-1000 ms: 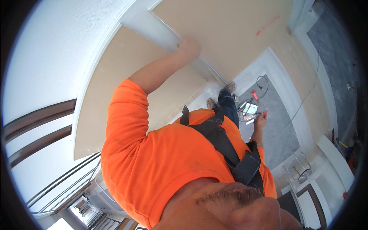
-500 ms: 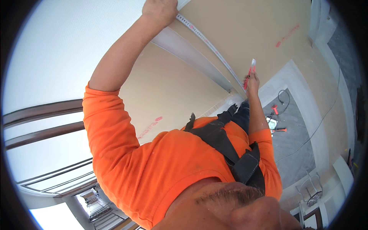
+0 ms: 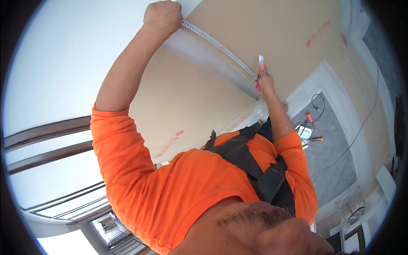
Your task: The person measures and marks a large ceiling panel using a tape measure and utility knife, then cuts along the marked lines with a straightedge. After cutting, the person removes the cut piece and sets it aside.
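My left hand (image 3: 162, 18), raised at the top left, is closed around one end of a white tape measure (image 3: 219, 46); what lies inside the fist is hidden. The tape runs down to the right along the tan board, bowing slightly, and reaches my right hand (image 3: 267, 83). That hand is closed on a red-handled utility knife (image 3: 258, 83), its wide silver blade pointing up and away from me. Beside the knife the tape's lower end meets my fingers. Whether they also pinch the tape I cannot tell.
Tan boards (image 3: 199, 93) with red print flank a pale corner strip (image 3: 208, 57). On the grey floor (image 3: 331, 165) lie an orange-handled tool (image 3: 309, 116), another orange-handled tool (image 3: 316, 139) and a dark cord (image 3: 315, 102). A wire stand (image 3: 353, 208) is at lower right.
My right hand, with the knife, has moved up and to the left. My left hand has shifted slightly left and down. The stretch of tape between them looks shorter and more bowed.
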### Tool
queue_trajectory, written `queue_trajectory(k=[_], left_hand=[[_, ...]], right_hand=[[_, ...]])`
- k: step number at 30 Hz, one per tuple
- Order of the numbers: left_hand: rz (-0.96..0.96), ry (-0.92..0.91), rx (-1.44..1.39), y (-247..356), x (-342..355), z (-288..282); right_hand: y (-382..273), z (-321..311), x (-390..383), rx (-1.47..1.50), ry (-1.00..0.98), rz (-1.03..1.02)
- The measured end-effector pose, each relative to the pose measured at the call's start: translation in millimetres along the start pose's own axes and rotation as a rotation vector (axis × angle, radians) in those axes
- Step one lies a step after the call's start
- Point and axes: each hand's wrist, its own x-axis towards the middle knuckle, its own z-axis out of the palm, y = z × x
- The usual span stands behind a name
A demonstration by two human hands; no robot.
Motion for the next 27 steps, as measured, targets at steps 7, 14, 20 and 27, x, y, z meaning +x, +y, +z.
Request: queue_trajectory(k=[7, 14, 20, 27], left_hand=[[0.038, 0.036, 0.090, -1, 5, 3], [0.035, 0.040, 0.105, -6, 7, 11], [0.044, 0.066, 0.115, 0, 12, 15], [0.026, 0.032, 0.115, 0, 11, 18]], right_hand=[[85, -7, 25, -0.212, -0.012, 0.046], [67, 10, 5, -0.260, -0.119, 0.072], [82, 12, 21, -0.248, -0.052, 0.098], [93, 18, 23, -0.277, -0.096, 0.058]])
